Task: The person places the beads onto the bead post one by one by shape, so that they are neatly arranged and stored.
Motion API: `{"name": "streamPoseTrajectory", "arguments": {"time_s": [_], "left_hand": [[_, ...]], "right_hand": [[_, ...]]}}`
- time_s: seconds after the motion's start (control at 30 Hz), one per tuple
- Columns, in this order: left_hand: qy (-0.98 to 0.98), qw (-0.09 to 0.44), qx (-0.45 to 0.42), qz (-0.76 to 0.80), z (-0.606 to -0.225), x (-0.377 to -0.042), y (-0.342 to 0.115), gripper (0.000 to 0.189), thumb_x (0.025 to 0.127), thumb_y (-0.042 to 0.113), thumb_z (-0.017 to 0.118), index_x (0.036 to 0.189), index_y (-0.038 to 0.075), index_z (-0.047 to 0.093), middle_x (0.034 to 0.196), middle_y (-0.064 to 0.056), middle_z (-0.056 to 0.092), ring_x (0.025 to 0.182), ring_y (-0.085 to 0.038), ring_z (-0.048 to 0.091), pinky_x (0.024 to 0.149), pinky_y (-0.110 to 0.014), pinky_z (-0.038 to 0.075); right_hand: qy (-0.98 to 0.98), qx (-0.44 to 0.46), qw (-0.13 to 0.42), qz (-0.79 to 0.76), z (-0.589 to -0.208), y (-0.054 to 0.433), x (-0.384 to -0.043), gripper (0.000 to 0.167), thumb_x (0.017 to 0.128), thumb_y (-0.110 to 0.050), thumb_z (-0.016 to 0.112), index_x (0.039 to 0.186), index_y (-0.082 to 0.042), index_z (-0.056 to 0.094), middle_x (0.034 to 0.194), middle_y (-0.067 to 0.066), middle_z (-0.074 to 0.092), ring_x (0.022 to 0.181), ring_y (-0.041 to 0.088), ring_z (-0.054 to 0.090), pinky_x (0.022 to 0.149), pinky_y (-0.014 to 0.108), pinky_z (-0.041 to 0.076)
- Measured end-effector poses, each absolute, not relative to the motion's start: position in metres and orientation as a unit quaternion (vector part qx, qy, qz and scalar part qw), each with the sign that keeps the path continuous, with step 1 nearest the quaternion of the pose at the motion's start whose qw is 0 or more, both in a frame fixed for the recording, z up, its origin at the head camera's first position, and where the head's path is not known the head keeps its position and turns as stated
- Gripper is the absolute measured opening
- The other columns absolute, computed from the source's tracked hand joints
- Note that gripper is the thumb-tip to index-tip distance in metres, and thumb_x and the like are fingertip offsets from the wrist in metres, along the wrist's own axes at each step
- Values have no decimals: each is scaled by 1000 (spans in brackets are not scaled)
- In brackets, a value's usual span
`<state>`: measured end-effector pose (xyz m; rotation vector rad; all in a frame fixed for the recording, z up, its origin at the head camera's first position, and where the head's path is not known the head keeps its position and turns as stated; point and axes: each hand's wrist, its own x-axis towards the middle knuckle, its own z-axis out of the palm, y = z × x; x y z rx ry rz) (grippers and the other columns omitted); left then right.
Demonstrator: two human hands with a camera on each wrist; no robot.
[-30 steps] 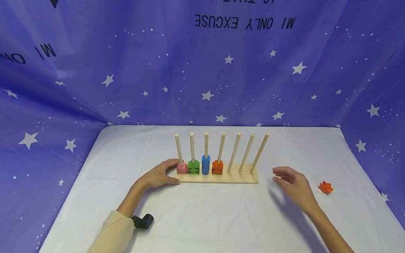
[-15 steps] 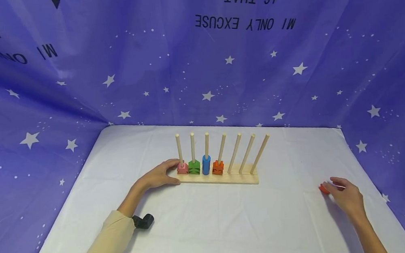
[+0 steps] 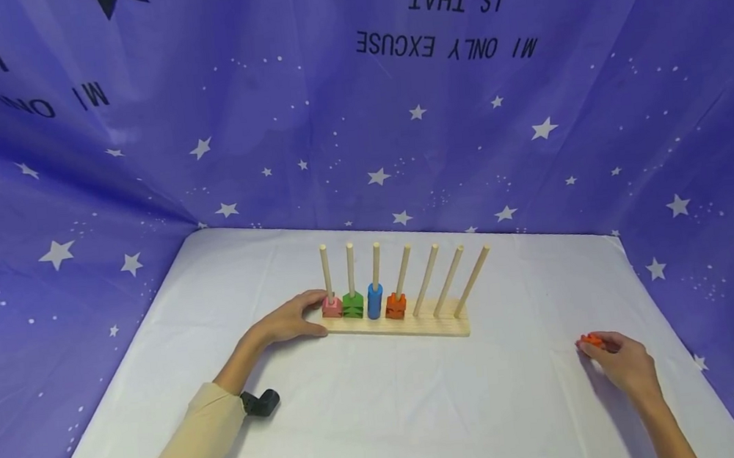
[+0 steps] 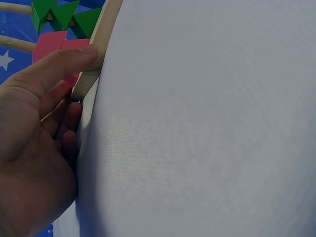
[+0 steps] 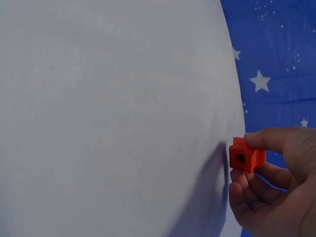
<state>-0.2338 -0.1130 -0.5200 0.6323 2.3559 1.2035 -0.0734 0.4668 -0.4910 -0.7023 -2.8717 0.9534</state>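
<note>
A wooden peg board (image 3: 403, 325) with several upright pegs stands mid-table. Its left pegs carry, one each, a pink block (image 3: 332, 307), a green block (image 3: 353, 305), a blue cylinder (image 3: 375, 302) and an orange block (image 3: 396, 306); the three right pegs are bare. My left hand (image 3: 291, 319) grips the board's left end, thumb on the front edge and fingers behind, as the left wrist view also shows. Off to the right, my right hand (image 3: 627, 362) pinches an orange notched block (image 5: 242, 155) between thumb and fingers. A round hole faces out of that block.
A white cloth (image 3: 424, 408) covers the table. Purple star-printed curtains (image 3: 357, 127) rise at its back and sides. A black wrist device (image 3: 261, 403) sticks out beside the left sleeve.
My right hand has moved right from near the board to the loose orange block and taken hold of it. My left hand has stayed at the board's end.
</note>
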Motion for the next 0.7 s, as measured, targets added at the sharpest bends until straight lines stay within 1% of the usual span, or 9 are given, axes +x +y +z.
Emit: {"name": "streamPoseTrajectory", "arguments": {"time_s": [0.1,0.17,0.23,0.3,0.37,0.43,0.5,0.6,0.7], "left_hand": [[847,208,226,434,-520,-233,-113,80,83,21,81,150,0,41,153,-23,38,141,-40,33,118,-55,19],[846,208,225,436,-520,-233,-112,80,83,20,81,150,0,41,153,-23,38,142,-40,33,118,-55,19],[847,207,227,434,-520,-234,-111,81,83,21,81,150,0,41,153,-23,37,142,-41,32,118,-56,18],[846,209,227,435,-520,-234,-109,81,83,21,81,150,0,41,154,-23,37,142,-41,31,118,-56,17],[847,209,229,433,-520,-235,-108,81,83,21,81,150,1,41,154,-23,37,143,-41,30,118,-56,17],[847,209,229,432,-518,-235,-107,81,82,21,81,150,1,41,154,-23,37,143,-41,30,118,-56,17],[847,209,231,431,-518,-235,-107,81,82,21,81,150,0,41,154,-23,37,142,-41,31,118,-56,18],[845,205,236,433,-518,-235,-108,81,82,20,82,149,-1,42,153,-24,36,141,-42,32,118,-56,18],[844,203,237,437,-518,-234,-110,81,82,20,82,148,-3,42,153,-25,36,141,-42,33,118,-56,19]], "right_hand": [[-918,-204,46,337,-481,454,-73,51,93,-34,72,124,6,63,102,16,72,81,4,59,65,21,47],[-909,-179,72,371,-471,440,-75,49,93,-30,73,124,6,63,101,9,72,79,-4,58,64,15,48],[-892,-147,100,417,-461,425,-76,45,92,-23,74,124,7,62,98,-2,71,80,-7,59,66,11,51],[-872,-117,122,459,-450,409,-78,40,92,-16,75,121,7,62,95,-11,69,82,-5,61,70,10,52],[-849,-88,136,503,-439,392,-81,35,91,-11,75,118,7,62,95,-14,68,85,-1,64,74,11,53],[-827,-60,146,539,-427,377,-85,31,90,-7,75,115,6,63,97,-12,68,87,2,66,76,12,54],[-803,-29,153,576,-416,362,-89,28,89,-1,74,113,7,62,98,-7,70,89,5,67,78,14,54],[-776,17,160,610,-404,341,-96,28,88,6,71,113,11,60,100,-2,70,91,8,69,80,17,55],[-763,48,160,625,-395,324,-103,28,88,9,70,113,14,59,102,1,70,93,11,69,83,20,55]]}}
